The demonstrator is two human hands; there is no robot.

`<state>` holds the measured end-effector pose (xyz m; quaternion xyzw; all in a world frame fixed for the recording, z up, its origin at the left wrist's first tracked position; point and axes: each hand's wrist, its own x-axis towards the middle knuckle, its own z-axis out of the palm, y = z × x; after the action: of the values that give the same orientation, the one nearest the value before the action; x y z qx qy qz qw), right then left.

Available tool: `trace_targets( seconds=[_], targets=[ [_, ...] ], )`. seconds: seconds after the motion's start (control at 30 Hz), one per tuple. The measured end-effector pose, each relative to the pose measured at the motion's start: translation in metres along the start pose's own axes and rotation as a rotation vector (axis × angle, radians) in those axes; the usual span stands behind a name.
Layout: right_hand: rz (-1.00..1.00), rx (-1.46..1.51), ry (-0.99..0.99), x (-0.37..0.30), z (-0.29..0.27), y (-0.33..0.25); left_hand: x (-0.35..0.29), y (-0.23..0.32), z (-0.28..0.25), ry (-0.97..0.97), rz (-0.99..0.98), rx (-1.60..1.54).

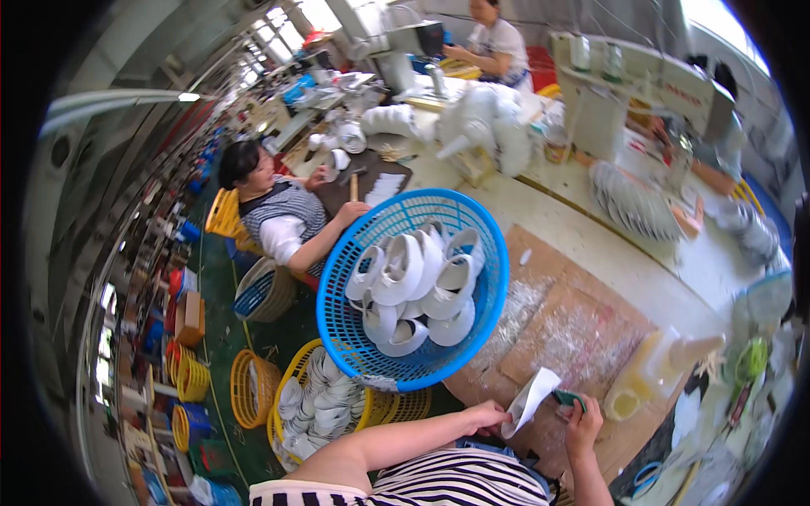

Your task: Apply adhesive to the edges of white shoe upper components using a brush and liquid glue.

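Observation:
My left hand pinches the lower left edge of a curved white shoe piece above the brown cardboard. To its right, my right hand is closed on a small dark green object, whose kind I cannot make out. The green object is close to the white piece's right edge; whether they touch is unclear. Just ahead stands a large blue plastic basket with several rounded white shoe uppers in it. A translucent bottle of yellowish liquid is to the right of my right hand.
Cardboard with white residue covers the near worktable. Blue-handled scissors lie at the lower right. A yellow basket of white pieces stands on the left floor. A co-worker sits beyond the blue basket; a sewing machine is at far right.

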<state>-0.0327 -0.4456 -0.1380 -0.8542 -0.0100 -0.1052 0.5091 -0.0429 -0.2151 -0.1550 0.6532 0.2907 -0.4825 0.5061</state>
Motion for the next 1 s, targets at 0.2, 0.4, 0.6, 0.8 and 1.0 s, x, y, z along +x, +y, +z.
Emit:
trace_targets(
  seconds=[0.2,0.4,0.6,0.8,1.0],
  targets=[
    [0.01,-0.02,-0.045,0.003,-0.005,0.012,0.008,-0.011,0.003,-0.021,-0.022,-0.086],
    [-0.018,-0.113,-0.086,0.003,-0.009,0.01,0.012,-0.01,0.004,-0.03,-0.012,-0.344],
    [-0.096,-0.184,-0.067,-0.002,-0.021,0.001,-0.001,0.004,-0.001,-0.115,0.003,-0.568],
    [-0.07,-0.247,0.055,-0.014,-0.035,0.003,-0.022,0.027,-0.006,-0.054,0.06,-0.565],
    [-0.083,-0.388,0.01,-0.016,-0.033,0.002,-0.051,0.045,0.0,0.005,0.146,-0.589]
  ],
)
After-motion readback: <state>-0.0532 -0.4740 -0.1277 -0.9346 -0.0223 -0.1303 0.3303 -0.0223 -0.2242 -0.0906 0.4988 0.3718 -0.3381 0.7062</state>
